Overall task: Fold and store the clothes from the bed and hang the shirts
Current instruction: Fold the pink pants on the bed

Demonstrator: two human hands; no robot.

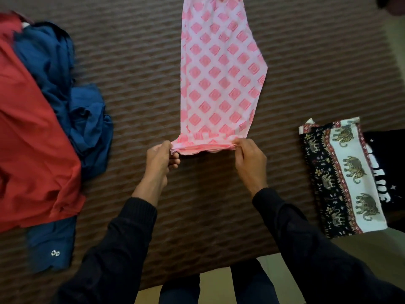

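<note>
A white garment with a pink diamond print [221, 73] lies stretched lengthwise on the brown striped bed [135, 84], running from the top edge of view down to my hands. My left hand [161, 157] pinches the left corner of its gathered near hem. My right hand [248, 160] pinches the right corner of that hem. The hem is pulled taut between both hands, just above the bed cover.
A red shirt [28, 132] and a crumpled blue shirt [81, 119] lie heaped at the left, a blue cuff with buttons [51, 246] near the bed's front edge. Folded elephant-print cloth [348, 176] rests on a black printed garment [385, 170] at the right.
</note>
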